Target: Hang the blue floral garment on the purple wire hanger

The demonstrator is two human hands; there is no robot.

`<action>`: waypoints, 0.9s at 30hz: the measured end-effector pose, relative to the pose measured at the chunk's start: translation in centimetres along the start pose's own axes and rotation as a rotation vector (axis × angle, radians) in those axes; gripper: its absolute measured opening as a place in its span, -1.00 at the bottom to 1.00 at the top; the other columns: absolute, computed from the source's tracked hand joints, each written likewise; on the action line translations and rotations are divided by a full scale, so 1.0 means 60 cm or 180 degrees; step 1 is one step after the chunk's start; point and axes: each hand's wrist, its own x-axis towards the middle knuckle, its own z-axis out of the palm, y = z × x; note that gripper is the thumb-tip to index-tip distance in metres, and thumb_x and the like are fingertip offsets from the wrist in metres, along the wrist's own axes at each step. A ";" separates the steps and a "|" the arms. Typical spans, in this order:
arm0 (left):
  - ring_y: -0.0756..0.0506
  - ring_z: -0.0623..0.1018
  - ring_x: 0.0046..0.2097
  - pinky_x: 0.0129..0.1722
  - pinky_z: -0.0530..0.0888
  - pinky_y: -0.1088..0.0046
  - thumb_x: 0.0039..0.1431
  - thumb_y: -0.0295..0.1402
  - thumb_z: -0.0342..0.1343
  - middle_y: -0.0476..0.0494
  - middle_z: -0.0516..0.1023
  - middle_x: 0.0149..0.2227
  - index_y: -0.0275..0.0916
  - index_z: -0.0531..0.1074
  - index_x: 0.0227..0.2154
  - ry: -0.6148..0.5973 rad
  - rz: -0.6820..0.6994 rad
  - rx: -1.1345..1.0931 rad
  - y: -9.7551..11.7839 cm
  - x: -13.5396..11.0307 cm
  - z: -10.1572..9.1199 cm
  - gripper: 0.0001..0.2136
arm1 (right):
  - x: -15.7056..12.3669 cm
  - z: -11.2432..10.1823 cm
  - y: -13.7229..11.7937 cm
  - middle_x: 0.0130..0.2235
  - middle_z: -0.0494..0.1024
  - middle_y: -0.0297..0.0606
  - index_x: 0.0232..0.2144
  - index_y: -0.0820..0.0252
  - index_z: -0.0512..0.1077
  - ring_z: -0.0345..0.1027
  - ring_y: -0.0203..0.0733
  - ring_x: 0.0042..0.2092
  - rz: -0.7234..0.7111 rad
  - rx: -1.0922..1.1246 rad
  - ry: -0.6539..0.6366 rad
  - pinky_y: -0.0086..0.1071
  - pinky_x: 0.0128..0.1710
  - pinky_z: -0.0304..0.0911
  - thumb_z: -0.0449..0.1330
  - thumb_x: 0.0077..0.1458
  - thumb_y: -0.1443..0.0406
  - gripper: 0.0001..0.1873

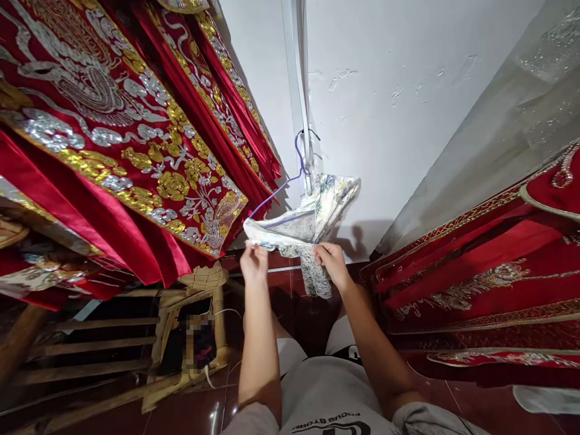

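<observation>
Left hand point(254, 264) and right hand point(333, 264) pinch the garment point(292, 232) at its lower edge. Uneven tugging could unseat the hanger point(273, 195).

The bare left hand point(254, 263) is raised in a light pinch, its wrist almost in line with the nearly upright bare left forearm point(259, 332). The bare right hand point(331, 261), level with it and apart, pinches too, knuckles bent, the bare right forearm point(374, 332) slanting inward.
</observation>
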 end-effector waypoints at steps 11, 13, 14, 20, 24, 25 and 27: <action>-0.26 0.57 -0.06 0.05 0.46 0.20 -0.09 -0.35 0.27 -0.20 0.66 -0.29 -0.24 0.56 -0.41 -0.1718 0.0071 0.2733 -0.038 -0.059 0.009 -0.86 | -0.006 -0.095 0.013 -0.75 0.17 -0.42 -0.76 0.12 0.30 0.00 -0.31 -0.60 0.0378 -0.0617 -0.0216 -0.36 -0.52 -0.04 0.14 -0.02 0.19 -0.66; -0.25 0.57 -0.14 -0.05 0.49 0.24 -0.05 -0.32 0.27 -0.17 0.64 -0.34 -0.24 0.54 -0.45 -0.1957 0.0019 0.3076 -0.032 -0.065 0.010 -0.89 | -0.011 -0.096 0.025 -0.73 0.21 -0.41 -0.73 0.14 0.34 0.02 -0.31 -0.60 0.0449 -0.0699 -0.0391 -0.37 -0.52 -0.04 0.15 0.01 0.18 -0.66; -0.22 0.56 -0.19 -0.10 0.50 0.27 0.01 -0.28 0.26 -0.15 0.62 -0.37 -0.24 0.52 -0.47 -0.2000 0.0004 0.3132 -0.033 -0.071 0.012 -0.87 | -0.013 -0.095 0.031 -0.71 0.24 -0.40 -0.71 0.15 0.36 0.05 -0.31 -0.59 0.0496 -0.0754 -0.0489 -0.37 -0.53 -0.04 0.16 0.03 0.16 -0.65; -0.09 0.50 -0.25 -0.14 0.45 0.41 0.29 -0.12 0.11 -0.09 0.53 -0.34 -0.23 0.48 -0.35 -0.1920 0.0431 0.2217 -0.020 -0.121 0.071 -0.73 | -0.010 -0.080 0.031 -0.57 0.40 -0.32 -0.57 0.16 0.46 0.25 -0.22 -0.46 0.0065 -0.1070 -0.0206 -0.36 -0.43 0.16 0.21 0.15 -0.05 -0.54; -0.07 0.46 -0.34 -0.28 0.43 0.44 0.29 -0.09 0.16 -0.06 0.47 -0.39 -0.22 0.48 -0.32 -0.2040 0.0643 0.2092 0.000 -0.149 0.119 -0.72 | 0.003 -0.047 -0.002 -0.34 0.56 -0.22 -0.35 0.11 0.53 0.43 -0.10 -0.22 -0.0077 -0.0314 -0.0767 -0.29 -0.18 0.34 0.11 0.24 -0.10 -0.54; -0.08 0.47 -0.31 -0.25 0.44 0.42 0.30 -0.10 0.15 -0.08 0.48 -0.37 -0.22 0.49 -0.31 -0.2066 0.0765 0.2138 0.002 -0.151 0.125 -0.73 | 0.006 -0.037 -0.011 -0.31 0.57 -0.23 -0.32 0.11 0.53 0.43 -0.09 -0.21 -0.0075 -0.0210 -0.1073 -0.28 -0.15 0.35 0.16 0.22 -0.08 -0.59; -0.13 0.52 -0.18 -0.12 0.47 0.38 0.33 -0.12 0.12 -0.15 0.52 -0.24 -0.20 0.49 -0.22 -0.2057 0.1055 0.2209 0.005 -0.148 0.126 -0.76 | 0.013 -0.020 -0.029 -0.31 0.57 -0.26 -0.31 0.15 0.53 0.43 -0.11 -0.24 -0.0076 -0.0229 -0.1694 -0.28 -0.19 0.37 0.33 0.07 0.04 -0.69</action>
